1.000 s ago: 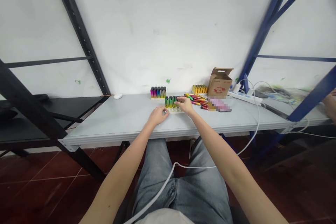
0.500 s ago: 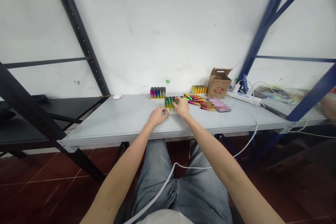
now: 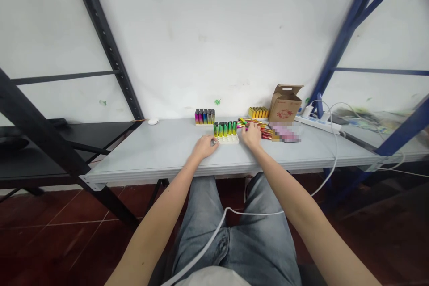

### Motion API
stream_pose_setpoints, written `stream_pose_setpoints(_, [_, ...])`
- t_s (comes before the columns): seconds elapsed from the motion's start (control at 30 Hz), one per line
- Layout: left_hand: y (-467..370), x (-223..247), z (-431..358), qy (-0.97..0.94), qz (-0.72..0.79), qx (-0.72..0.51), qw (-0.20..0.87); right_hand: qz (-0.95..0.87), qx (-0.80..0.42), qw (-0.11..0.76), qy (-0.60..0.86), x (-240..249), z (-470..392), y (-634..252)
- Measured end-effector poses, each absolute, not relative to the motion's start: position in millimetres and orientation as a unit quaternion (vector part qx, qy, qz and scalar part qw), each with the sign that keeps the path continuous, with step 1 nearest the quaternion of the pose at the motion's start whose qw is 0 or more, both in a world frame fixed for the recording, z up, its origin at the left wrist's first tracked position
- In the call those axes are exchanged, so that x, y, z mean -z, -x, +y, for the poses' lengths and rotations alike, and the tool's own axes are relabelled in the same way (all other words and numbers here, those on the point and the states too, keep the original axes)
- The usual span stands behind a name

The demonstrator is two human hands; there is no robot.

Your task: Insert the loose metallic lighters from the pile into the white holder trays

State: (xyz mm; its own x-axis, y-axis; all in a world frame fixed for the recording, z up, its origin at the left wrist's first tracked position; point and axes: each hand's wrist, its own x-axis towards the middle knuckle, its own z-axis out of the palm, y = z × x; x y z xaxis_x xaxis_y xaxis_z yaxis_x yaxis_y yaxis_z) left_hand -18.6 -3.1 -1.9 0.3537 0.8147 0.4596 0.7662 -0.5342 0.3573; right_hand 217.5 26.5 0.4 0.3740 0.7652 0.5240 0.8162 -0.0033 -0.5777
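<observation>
On the table stands a white rack (image 3: 228,140) with holes. A row of green-and-yellow metallic, lighter-like sticks (image 3: 225,129) with dark tops fills its back part, and the front holes show bare. My left hand (image 3: 205,146) pinches the left end of the rack between thumb and curled fingers. To the right of the rack, my right hand (image 3: 252,135) reaches into a pile of loose red, gold and multicoloured sticks (image 3: 266,133). Its fingers are curled, with a bit of green at the tips, too small to name.
Behind are a rack of purple-to-gold sticks (image 3: 205,117) and one of yellow sticks (image 3: 258,112). An opened cardboard box (image 3: 284,105), a pink blurred item (image 3: 288,133) and a power strip (image 3: 315,124) lie right. A white cable (image 3: 221,228) crosses my lap.
My right hand has left the row in the rack and moved right to the loose pile. The green row now shows fully. My left hand stays at the rack's left end.
</observation>
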Motion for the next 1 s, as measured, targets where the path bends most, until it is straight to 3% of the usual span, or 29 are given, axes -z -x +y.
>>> stream_pose_setpoints(0.27, [17.3,-1.5,-11.0,-0.822,0.490,-0.291,0.020,-0.643,0.046,0.283,0.710,4.3,58.8,-228.5])
stream_pose_setpoints(0.47, [19.4,1.9,-6.5,-0.823,0.484,-0.297,0.018,-0.654,0.001,0.226,0.722,4.2,79.8,-224.3])
stream_pose_setpoints(0.67, [20.3,2.2,-6.1,-0.823,0.483,-0.298,0.023,-0.658,0.050,0.275,0.699,2.6,77.7,-223.6])
stream_pose_setpoints(1.0, [20.1,3.5,-4.2,-0.819,0.480,-0.312,0.041,-0.674,0.075,0.447,0.583,4.6,22.0,-225.0])
